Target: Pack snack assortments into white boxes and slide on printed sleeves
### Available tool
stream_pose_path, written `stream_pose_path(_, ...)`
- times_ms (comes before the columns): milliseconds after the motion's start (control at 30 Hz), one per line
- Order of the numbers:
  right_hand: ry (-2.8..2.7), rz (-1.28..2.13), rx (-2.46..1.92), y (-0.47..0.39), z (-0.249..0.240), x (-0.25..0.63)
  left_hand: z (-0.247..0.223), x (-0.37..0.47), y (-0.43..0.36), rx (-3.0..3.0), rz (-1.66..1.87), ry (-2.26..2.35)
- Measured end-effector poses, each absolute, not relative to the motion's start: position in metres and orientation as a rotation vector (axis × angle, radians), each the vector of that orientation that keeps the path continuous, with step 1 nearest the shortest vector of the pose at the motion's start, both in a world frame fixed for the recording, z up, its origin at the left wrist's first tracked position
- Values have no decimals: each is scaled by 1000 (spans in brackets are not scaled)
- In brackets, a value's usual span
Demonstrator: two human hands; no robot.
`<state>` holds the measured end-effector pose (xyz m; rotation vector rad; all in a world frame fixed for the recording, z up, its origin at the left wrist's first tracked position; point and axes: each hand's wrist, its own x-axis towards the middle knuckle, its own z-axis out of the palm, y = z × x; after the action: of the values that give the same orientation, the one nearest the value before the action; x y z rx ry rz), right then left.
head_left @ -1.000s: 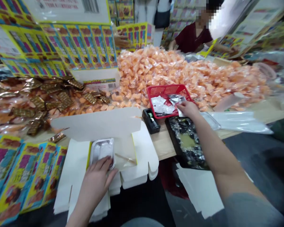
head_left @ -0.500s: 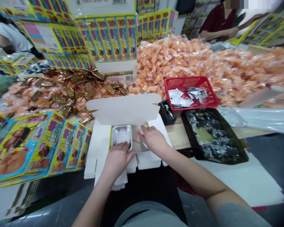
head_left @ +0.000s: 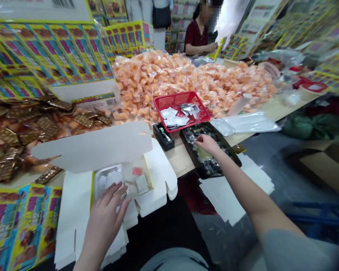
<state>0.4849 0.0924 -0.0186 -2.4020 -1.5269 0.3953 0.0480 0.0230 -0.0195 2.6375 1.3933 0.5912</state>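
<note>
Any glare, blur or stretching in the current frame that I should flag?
Head view: small bright glints on the silver foil tray and the clear-bagged orange pieces; head view: the open brown cardboard box at the right edge is blurred and looks stretched; head view: the red plastic mesh basket, nearer the middle, is fairly clear.

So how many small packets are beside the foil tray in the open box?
2: the red packet, farther back, and the pale packet, just nearer you. Others may be hidden.
</note>
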Motion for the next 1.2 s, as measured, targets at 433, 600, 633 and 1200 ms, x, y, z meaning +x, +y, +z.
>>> stream_pose_path(433, -1523, 336, -1870, 68, 3, 442, -11, 80, 17, 2493, 660, 1484)
stream_pose_path(600, -2379, 494, -1294, 68, 19, 311, -16, 70, 24, 2421, 436, 1748)
stream_pose_path(633, -2489, 468, -1282, 71, 15, 290, -16, 70, 25, 2396, 388, 1753)
stream_pose_path(1200, -1717, 227, -1546, 129, 8, 343, -11, 41, 15, 2277, 363, 1688)
